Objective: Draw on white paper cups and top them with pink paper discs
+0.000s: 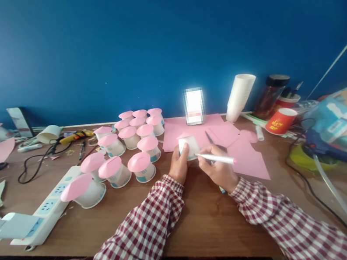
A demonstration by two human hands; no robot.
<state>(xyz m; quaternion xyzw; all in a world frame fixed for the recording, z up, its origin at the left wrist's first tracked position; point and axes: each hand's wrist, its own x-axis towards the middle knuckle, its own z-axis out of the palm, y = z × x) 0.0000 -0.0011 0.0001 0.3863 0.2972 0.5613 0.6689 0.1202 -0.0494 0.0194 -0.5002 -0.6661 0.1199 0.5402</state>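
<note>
My left hand (179, 164) is closed around a white paper cup (190, 146), its thumb lying on the cup's side. A zigzag pattern runs along the cup's lower edge. Between the fingers of my right hand (219, 170) is a white marker pen (220, 158) with a pink end, its tip close to the cup's lower edge; I cannot tell whether it touches. Pink paper (248, 159) lies behind and to the right of my hands. To the left stand several upturned paper cups with pink paper cone roofs (139, 162), some marked with blue windows and doors.
A white power strip (52, 203) with a plugged-in charger lies at left. A lit phone (194, 111) leans on the wall behind the pink paper. At right are stacked white cups (241, 96), a red cup (281, 121) and a blue glue gun (333, 150) with its cord.
</note>
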